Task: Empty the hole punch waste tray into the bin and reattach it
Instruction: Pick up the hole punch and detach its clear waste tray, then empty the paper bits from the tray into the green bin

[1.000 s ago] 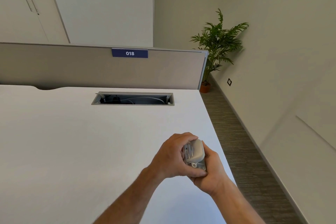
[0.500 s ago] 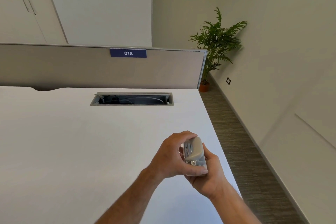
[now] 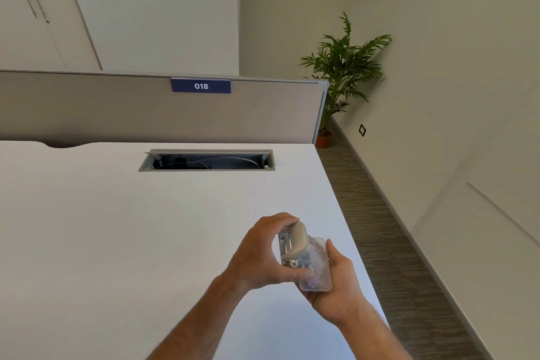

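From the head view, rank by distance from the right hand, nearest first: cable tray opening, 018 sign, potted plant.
From the right hand:
1. Cable tray opening, set in the desk ahead, to the left.
2. 018 sign, on the divider behind it.
3. Potted plant, far right corner.

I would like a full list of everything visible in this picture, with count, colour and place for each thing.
hole punch: one, grey and beige, held above the desk's right edge
waste tray: one, clear, paper bits inside, at the punch's right side
desk: one, white, foreground
cable opening: one, grey, at the desk's far side
partition: one, grey, behind the desk
number sign: one, blue, reads 018, on the partition
potted plant: one, green, orange pot, far corner
cabinet: one, white, upper left
left hand: grip on the punch
right hand: under the tray
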Demonstrator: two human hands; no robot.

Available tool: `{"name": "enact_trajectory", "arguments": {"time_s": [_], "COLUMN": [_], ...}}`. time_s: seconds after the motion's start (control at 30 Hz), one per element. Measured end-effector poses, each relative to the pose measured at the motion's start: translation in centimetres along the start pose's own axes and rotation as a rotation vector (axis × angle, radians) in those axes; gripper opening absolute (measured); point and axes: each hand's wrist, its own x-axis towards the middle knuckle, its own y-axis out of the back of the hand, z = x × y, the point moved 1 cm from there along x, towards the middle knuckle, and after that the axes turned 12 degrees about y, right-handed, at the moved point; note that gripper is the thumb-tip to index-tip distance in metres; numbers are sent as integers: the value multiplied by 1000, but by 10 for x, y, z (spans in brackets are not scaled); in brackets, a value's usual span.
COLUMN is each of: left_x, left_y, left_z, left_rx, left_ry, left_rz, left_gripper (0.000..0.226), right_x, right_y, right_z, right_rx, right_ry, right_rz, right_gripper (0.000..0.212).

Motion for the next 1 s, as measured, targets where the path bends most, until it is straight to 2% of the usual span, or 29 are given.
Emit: {"name": "enact_trajectory", "arguments": {"time_s": [0.17,0.47,0.73,1.0], "left_x": [-3,-24,-35,-40], "left_y": [1,-28,-34,-37], "left_z": [-38,-108,-128,-138], "left_rx": [41,182,147,77], "left_ry": [93,283,308,328], "left_rz": [9,-138,-195,-203], "left_gripper": [90,94,91,102], "right_x": [3,4,1,-4], "right_y": [18,45,54,56], "right_z": [-1,2,3,5], "right_rx": [-8,4,2,-3], "right_ry": [42,37,34,45], "right_rz": [39,86,104,115], "right_gripper": [53,54,53,53]}}
